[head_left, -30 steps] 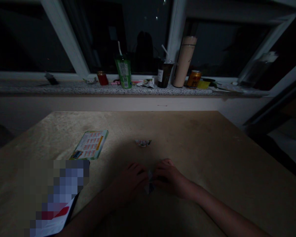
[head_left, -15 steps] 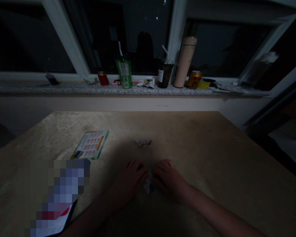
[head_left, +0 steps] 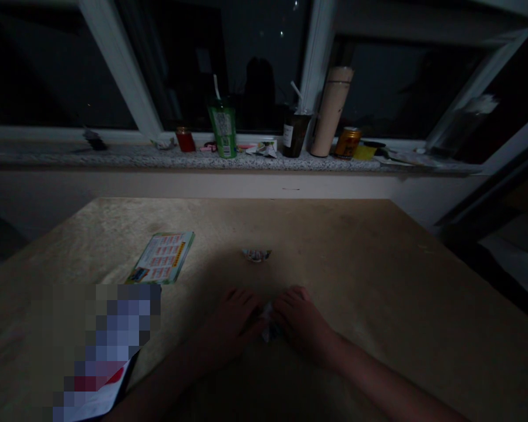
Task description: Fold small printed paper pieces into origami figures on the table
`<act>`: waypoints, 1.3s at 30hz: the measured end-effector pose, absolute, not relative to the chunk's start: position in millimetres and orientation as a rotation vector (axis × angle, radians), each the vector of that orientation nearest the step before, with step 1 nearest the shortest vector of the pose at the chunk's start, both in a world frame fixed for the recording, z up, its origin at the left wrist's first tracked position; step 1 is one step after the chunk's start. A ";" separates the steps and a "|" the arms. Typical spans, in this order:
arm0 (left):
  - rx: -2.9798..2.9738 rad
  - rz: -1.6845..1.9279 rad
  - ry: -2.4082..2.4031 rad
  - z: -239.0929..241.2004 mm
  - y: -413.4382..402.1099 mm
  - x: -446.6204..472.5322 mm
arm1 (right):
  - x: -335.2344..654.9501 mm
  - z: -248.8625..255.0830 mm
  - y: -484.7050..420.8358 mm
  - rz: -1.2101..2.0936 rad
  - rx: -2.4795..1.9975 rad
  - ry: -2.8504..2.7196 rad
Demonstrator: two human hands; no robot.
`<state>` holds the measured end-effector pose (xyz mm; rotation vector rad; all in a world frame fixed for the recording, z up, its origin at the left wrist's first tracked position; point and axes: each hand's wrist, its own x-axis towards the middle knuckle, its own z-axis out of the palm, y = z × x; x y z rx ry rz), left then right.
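Observation:
Between my hands is a small, pale, crumpled wrapper, dim and partly covered by fingers. My left hand has its thumb and fingers closed on the left side of it. From the other side my right hand grips it, fingers curled and knuckles up. Both hands rest low over the table. Just beyond them lies another small printed wrapper with pointed ends; whether anything is inside it I cannot tell.
A printed calendar card lies to the left, above a partly blurred flat object. Along the window sill stand a green cup, a dark cup, a tall pink flask, a gold can and a red jar.
My left hand has shifted slightly, its thumb now covering more of the wrapper between my hands. My right hand stays almost where it was. The wrapper beyond them has not moved.

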<state>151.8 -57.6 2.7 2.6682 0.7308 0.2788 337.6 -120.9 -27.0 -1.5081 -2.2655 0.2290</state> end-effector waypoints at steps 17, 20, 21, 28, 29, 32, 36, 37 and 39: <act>1.854 0.429 0.866 2.7 -51.7 148.8 | 345.5 -18.3 -123.2 0.655 -1.157 -1.605; 1.798 0.499 0.909 2.6 -51.2 148.7 | 346.0 -19.3 -120.3 0.715 -1.104 -1.529; 1.797 0.511 0.917 2.7 -51.5 148.8 | 346.1 -19.5 -119.6 0.749 -1.096 -1.510; 1.744 0.576 0.973 -0.2 -53.7 148.7 | 345.3 -19.3 -118.1 0.913 -1.179 -1.349; 1.738 0.584 0.977 -0.5 -53.7 148.8 | 345.1 -20.0 -118.4 0.920 -1.200 -1.324; 1.727 0.588 0.981 -0.9 -54.2 149.3 | 344.6 -23.6 -119.9 1.043 -1.257 -1.256; 1.690 0.601 0.994 -2.7 -55.5 149.9 | 344.0 -26.6 -122.3 1.083 -1.297 -1.234; 1.657 0.605 0.979 -3.4 -55.8 149.8 | 343.6 -26.5 -122.8 1.067 -1.299 -1.239; 1.581 0.608 0.922 -4.0 -56.7 149.5 | 342.4 -25.9 -123.8 1.028 -1.299 -1.254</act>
